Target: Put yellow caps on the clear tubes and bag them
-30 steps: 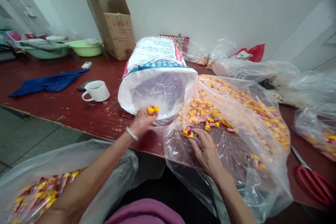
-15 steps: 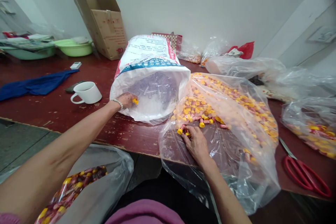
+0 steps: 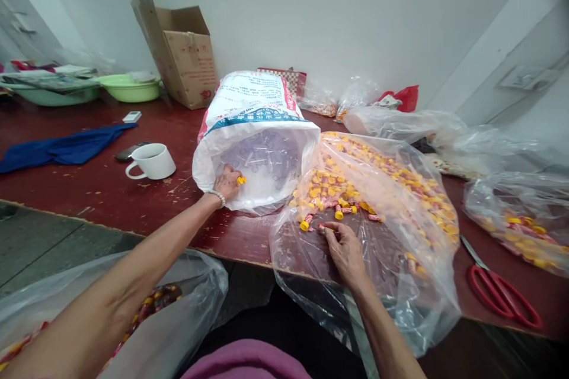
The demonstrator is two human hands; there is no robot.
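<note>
At the mouth of a white printed sack [image 3: 255, 95], my left hand [image 3: 228, 182] is closed on small yellow caps [image 3: 241, 180]. Clear, thin pieces lie inside the sack. My right hand [image 3: 343, 247] is at the opening of a clear plastic bag [image 3: 377, 284], thumb and fingers pinched on a small red piece [image 3: 320, 227]. Many small red-patterned tubes with yellow caps [image 3: 333, 180] fill the back of this bag, and a few lie loose just beyond my right fingers.
Left of the sack stand a white mug [image 3: 153, 161], a blue cloth [image 3: 62, 147] and a cardboard box [image 3: 189, 59]. Red-handled scissors [image 3: 502, 290] lie at the right, near another bag of capped tubes [image 3: 528, 225]. Below the table edge hangs an open bag [image 3: 191, 302] with more pieces.
My right hand has drawn back slightly from the capped tubes and now pinches a red piece. My left hand, still with the yellow caps, is a little further into the sack mouth. The view has shifted.
</note>
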